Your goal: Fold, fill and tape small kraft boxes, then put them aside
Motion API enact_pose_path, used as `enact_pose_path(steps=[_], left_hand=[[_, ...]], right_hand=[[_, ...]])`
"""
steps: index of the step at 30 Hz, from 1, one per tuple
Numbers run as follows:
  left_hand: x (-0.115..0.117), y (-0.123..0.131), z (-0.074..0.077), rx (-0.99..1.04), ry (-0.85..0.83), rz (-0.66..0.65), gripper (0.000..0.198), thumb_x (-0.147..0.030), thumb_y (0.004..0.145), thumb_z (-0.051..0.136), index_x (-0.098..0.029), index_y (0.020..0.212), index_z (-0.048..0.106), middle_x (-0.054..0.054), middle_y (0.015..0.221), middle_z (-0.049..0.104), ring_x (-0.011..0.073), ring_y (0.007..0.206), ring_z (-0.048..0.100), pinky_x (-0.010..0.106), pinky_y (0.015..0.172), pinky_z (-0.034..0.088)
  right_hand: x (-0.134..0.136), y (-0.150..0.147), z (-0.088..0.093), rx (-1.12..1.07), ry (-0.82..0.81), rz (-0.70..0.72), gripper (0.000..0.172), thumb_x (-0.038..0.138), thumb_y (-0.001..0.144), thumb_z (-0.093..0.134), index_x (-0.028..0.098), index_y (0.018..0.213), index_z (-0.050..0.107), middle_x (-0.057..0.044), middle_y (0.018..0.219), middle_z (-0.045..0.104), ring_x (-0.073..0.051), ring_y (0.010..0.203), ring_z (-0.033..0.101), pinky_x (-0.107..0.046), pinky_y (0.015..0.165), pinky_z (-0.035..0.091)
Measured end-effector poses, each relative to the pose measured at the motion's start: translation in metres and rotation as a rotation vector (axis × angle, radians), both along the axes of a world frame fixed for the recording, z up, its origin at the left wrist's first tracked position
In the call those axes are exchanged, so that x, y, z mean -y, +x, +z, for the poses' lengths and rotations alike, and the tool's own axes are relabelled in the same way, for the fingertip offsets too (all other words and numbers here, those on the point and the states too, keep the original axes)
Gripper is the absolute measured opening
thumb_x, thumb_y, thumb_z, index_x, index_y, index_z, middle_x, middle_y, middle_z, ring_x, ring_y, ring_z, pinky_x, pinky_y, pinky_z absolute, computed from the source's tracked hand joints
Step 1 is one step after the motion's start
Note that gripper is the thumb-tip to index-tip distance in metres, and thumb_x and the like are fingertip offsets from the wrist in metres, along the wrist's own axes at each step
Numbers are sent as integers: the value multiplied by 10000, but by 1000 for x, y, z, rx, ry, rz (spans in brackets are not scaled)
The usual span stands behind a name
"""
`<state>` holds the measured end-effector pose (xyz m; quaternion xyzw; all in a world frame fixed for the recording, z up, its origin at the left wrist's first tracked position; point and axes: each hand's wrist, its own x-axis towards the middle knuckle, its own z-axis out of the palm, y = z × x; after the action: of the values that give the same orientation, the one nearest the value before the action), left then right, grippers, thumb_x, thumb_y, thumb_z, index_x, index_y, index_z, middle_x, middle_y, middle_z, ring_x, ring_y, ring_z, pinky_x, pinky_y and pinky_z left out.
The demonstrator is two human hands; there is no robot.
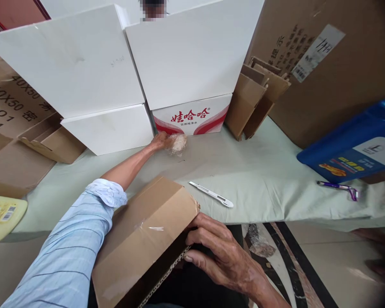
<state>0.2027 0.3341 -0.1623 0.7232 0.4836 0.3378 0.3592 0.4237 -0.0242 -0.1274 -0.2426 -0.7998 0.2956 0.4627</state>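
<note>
My left hand (162, 141) reaches out to the foot of the white boxes. Its fingers are closed on a crumpled wad of clear tape (179, 144), tan in the middle. In front of me, a brown cardboard box (147, 222) is tilted, with its opening facing down towards my lap. My right hand (220, 250) grips the box's right end, thumb at the opening's edge and fingers over the corner. A white utility knife (211, 194) lies on the pale green cloth between the two hands.
White cartons (186, 60) are stacked at the back. Folded cardboard pieces (247, 98), a large brown carton (311, 77), a blue jug (356, 141) and a purple-handled tool (338, 186) are on the right. A yellow container (6, 218) stands left. Crumpled clear plastic (261, 241) lies below the cloth's edge.
</note>
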Motion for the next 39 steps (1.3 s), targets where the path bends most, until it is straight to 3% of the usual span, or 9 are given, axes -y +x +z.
enact_pose_path(steps=[5, 10, 13, 18, 24, 26, 31, 36, 39], left_hand=[[65, -19, 61, -154, 76, 77, 201, -208, 767, 865, -179, 808, 671, 57, 812, 682, 267, 906, 644, 340, 768, 467], [200, -47, 142, -276, 88, -214, 151, -372, 834, 810, -235, 869, 761, 50, 921, 741, 231, 818, 666, 344, 727, 520], [274, -58, 168, -430, 147, -335, 187, -373, 804, 860, -298, 944, 764, 53, 1014, 751, 265, 869, 700, 382, 744, 561], [323, -73, 164, -569, 303, -275, 241, -316, 767, 882, -349, 974, 763, 67, 996, 722, 304, 861, 700, 419, 744, 571], [334, -88, 156, -632, 433, -210, 212, -321, 818, 849, -342, 1011, 763, 90, 1048, 735, 326, 921, 722, 426, 726, 583], [337, -91, 157, -639, 457, -206, 136, -296, 876, 794, -337, 1003, 767, 90, 1031, 741, 310, 896, 724, 421, 727, 586], [345, -92, 161, -602, 481, -226, 134, -232, 1033, 651, -270, 1083, 770, 83, 1113, 752, 232, 928, 739, 369, 801, 587], [349, -93, 162, -529, 469, -207, 246, -155, 1090, 559, -208, 990, 776, 54, 1085, 754, 146, 906, 740, 271, 779, 567], [350, -95, 160, -525, 472, -201, 104, -201, 1050, 673, -209, 1030, 774, 56, 1099, 756, 169, 952, 737, 293, 822, 578]], right_hand=[[-2, -4, -5, 21, 9, -13, 71, 281, 1117, 619, 241, 1063, 643, -69, 995, 694, -215, 930, 675, -335, 827, 577], [-8, -12, -5, 22, 20, -1, 80, 285, 1126, 614, 240, 1062, 634, -67, 1009, 695, -204, 938, 679, -319, 814, 568], [-10, -21, 0, 10, 43, 7, 73, 268, 1126, 617, 237, 1060, 622, -79, 1060, 704, -205, 983, 687, -325, 855, 568], [-12, -38, 9, -31, 83, -8, 85, 204, 1106, 637, 233, 1045, 585, -80, 1078, 698, -192, 962, 669, -320, 829, 559], [-16, -52, 15, -83, 86, -42, 124, 169, 1075, 664, 239, 1017, 580, -52, 997, 686, -200, 959, 685, -320, 829, 574], [-17, -55, 15, -80, 58, -79, 130, 171, 1062, 688, 242, 1138, 610, -50, 1032, 714, -198, 942, 707, -317, 832, 594], [-20, -63, 12, -57, 97, -128, 537, 182, 1079, 676, 272, 1578, 497, -96, 1263, 762, -232, 1107, 764, -368, 958, 633], [-22, -67, 14, -52, 156, -136, 395, 162, 1078, 673, 253, 1454, 597, -82, 1153, 780, -221, 1021, 767, -333, 874, 628], [-23, -68, 16, -61, 172, -167, 406, 178, 1082, 672, 247, 1474, 595, -83, 1149, 783, -218, 988, 768, -333, 859, 630]])
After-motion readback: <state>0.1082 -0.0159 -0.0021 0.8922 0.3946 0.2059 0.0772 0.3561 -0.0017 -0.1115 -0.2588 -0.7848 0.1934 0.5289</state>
